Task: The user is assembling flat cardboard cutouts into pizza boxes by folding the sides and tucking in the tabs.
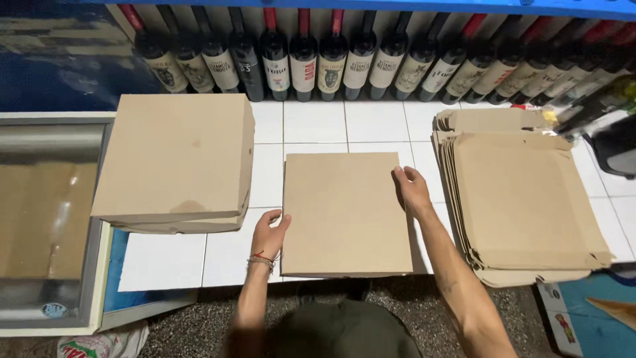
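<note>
Nearest the camera, both forearms are reaching forward over the gravelly floor to a closed brown cardboard box (346,212) that is lying flat on the white tiled counter (311,122). The left hand (268,233) is resting against the box's left edge near the front corner, fingers loosely curled and thumb touching the cardboard, a red thread and a bracelet showing at the wrist. The right hand (412,189) is pressing on the right edge further back, fingers spread and lying flat along the side; neither hand is pinching anything. To my eye the box is being squared up, and doing that well is likely a matter of keeping even pressure from both sides so the lid is sitting flush and the corners are lining up. Left of it, two finished boxes (175,166) are sitting stacked, the pile overhanging the counter edge beside a glass-topped chest (50,219). On the right, a thick stack of unfolded cardboard blanks (523,199) is lying near the right hand, apart from the box. Along the back, a row of dark wine bottles (331,63) is standing against the wall under a blue shelf edge (397,5). A crumpled plastic bag (99,343) is lying on the floor at lower left.
</note>
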